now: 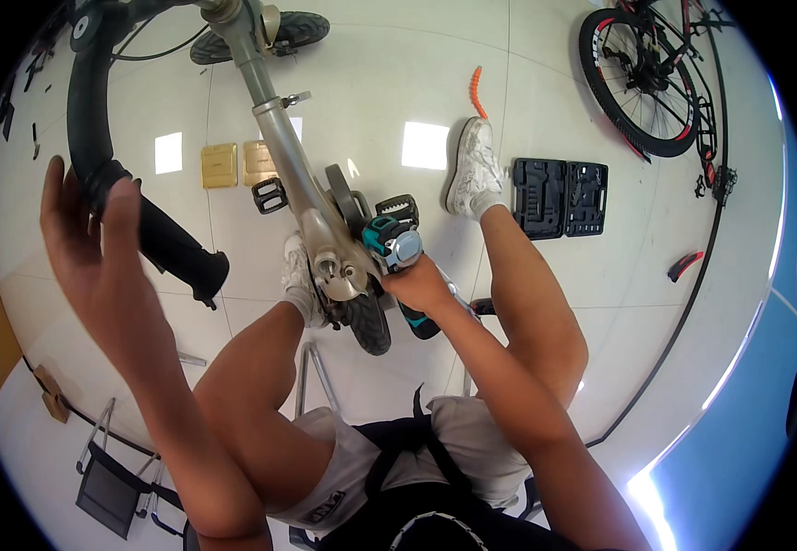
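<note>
A black top (pixel 371 519) and a pale, chain-like loop (pixel 435 515) show at bottom centre. Above, black straps (pixel 407 434) cross light beige shorts (pixel 483 441) with a dark mark (pixel 327 506) lower left. White sneakers (pixel 475 170) have laces; left hand (pixel 104 262) and right hand (pixel 423 286) are bare.

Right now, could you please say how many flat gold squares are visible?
2 on the floor: the left square, fully visible, and the right square, partly behind the bike frame; more may be hidden.

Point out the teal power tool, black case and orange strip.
Teal power tool (pixel 380 236), head view: its teal housing.
Black case (pixel 565 198), head view: inner rim, mid-case.
Orange strip (pixel 475 92), head view: its middle.
</note>
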Demonstrator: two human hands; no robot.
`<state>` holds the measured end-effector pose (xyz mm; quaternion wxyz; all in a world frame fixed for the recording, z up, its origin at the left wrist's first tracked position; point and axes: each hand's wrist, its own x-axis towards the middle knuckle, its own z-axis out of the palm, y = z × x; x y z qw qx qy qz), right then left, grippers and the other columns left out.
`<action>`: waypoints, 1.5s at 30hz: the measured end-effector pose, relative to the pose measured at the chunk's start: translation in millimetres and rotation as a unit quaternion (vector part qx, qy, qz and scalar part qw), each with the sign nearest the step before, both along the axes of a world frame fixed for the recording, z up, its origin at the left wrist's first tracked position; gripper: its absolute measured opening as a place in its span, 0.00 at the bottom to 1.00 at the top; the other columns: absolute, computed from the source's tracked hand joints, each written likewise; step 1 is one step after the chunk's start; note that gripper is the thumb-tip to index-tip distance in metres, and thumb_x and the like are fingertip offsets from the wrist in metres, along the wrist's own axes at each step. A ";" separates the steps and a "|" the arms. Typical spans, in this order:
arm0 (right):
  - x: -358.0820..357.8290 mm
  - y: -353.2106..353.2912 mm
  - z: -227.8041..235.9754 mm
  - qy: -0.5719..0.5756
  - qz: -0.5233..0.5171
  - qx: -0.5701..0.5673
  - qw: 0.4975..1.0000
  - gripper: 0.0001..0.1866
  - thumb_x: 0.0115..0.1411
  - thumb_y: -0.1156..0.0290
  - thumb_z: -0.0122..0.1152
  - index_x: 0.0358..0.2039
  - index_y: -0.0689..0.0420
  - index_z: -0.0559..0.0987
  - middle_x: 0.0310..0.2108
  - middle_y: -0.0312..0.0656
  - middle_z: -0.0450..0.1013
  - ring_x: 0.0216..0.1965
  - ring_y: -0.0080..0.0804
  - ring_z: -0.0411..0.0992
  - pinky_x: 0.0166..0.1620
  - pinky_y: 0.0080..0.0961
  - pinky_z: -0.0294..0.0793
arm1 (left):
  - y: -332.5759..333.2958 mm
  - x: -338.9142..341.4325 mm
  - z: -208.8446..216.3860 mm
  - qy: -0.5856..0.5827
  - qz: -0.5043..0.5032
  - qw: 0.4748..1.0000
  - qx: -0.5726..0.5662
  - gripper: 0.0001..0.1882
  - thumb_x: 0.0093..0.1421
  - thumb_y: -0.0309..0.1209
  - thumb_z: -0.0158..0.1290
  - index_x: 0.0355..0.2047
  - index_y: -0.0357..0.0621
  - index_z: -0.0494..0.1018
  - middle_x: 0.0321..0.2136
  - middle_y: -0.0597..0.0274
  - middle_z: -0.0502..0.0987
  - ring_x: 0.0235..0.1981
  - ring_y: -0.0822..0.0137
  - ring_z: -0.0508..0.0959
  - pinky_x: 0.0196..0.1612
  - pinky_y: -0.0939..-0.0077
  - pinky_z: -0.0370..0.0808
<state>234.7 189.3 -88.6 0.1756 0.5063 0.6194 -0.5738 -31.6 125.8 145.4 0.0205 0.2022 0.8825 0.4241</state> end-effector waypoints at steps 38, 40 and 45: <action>-6.9 -1.2 1.3 -0.068 0.012 0.012 0.998 0.21 0.46 0.60 0.66 0.39 0.60 0.83 0.39 0.54 0.80 0.44 0.51 0.79 0.48 0.39 0.78 | 19.9 14.6 -1.4 -0.003 0.040 0.992 -0.121 0.43 0.54 0.29 0.53 0.71 0.46 0.52 0.35 0.60 0.70 0.31 0.71 0.72 0.39 0.74 0.73; -5.4 -0.8 0.4 -0.045 0.000 0.013 0.999 0.22 0.45 0.59 0.67 0.39 0.59 0.83 0.39 0.54 0.80 0.43 0.51 0.79 0.47 0.39 0.78 | 19.8 14.1 -1.7 -0.006 0.045 0.993 -0.110 0.43 0.54 0.29 0.54 0.71 0.46 0.52 0.36 0.61 0.69 0.31 0.72 0.70 0.40 0.75 0.72; 2.6 3.6 -17.7 -0.011 -0.021 -0.065 0.998 0.18 0.44 0.62 0.66 0.34 0.60 0.83 0.34 0.52 0.81 0.38 0.49 0.79 0.44 0.38 0.78 | 15.5 11.1 -1.9 -0.016 0.052 0.989 -0.138 0.42 0.55 0.31 0.57 0.70 0.45 0.54 0.42 0.62 0.73 0.40 0.69 0.74 0.47 0.75 0.72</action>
